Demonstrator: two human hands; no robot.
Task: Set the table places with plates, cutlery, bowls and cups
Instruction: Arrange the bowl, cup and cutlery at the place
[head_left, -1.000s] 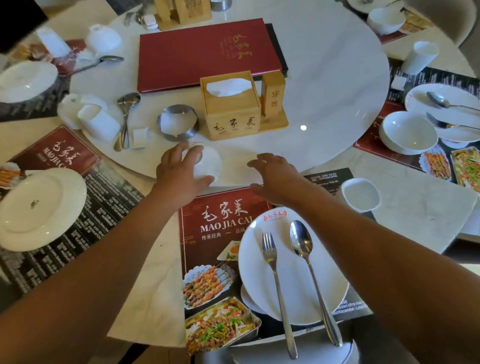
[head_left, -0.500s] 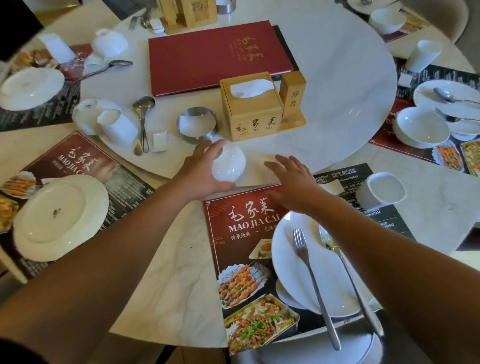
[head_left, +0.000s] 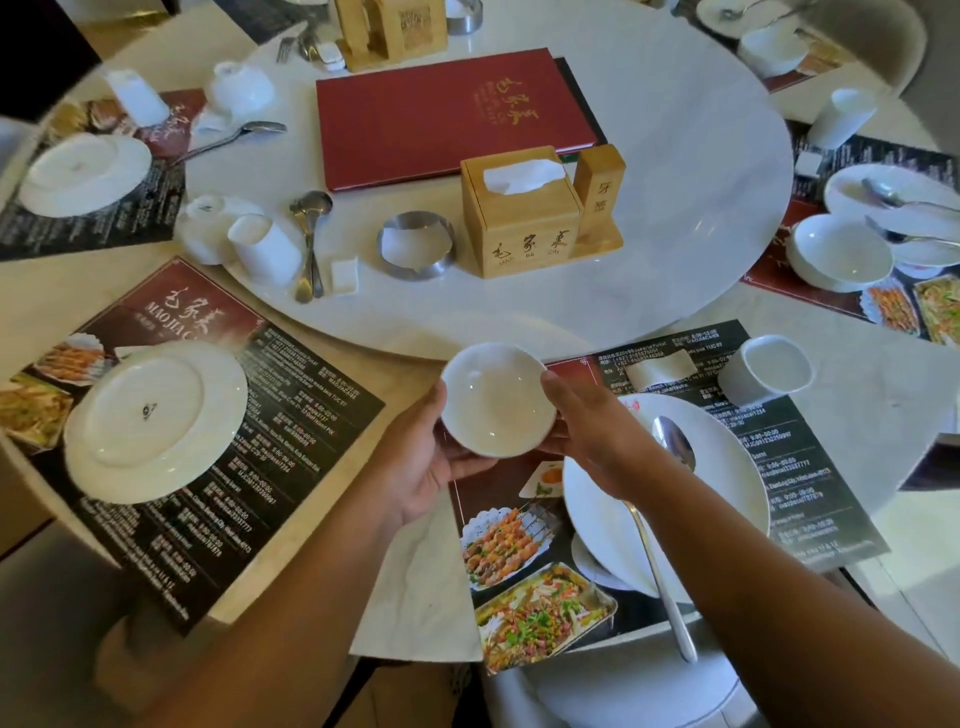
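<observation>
Bowl (head_left: 497, 399), small, white, glossy, empty and upright, cupped between left hand (head_left: 427, 457) and right hand (head_left: 592, 431) above the near placemat (head_left: 524, 545).

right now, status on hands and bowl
Left hand and right hand both grip the bowl, upright, above the placemat. Plate with spoon alongside, apart.

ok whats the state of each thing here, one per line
bowl: upright, empty, held off the table
left hand: gripping the bowl
right hand: gripping the bowl
near plate: upright, spoon lying on it
left plate: upside down
near cup: upright, empty
menu: closed
</observation>
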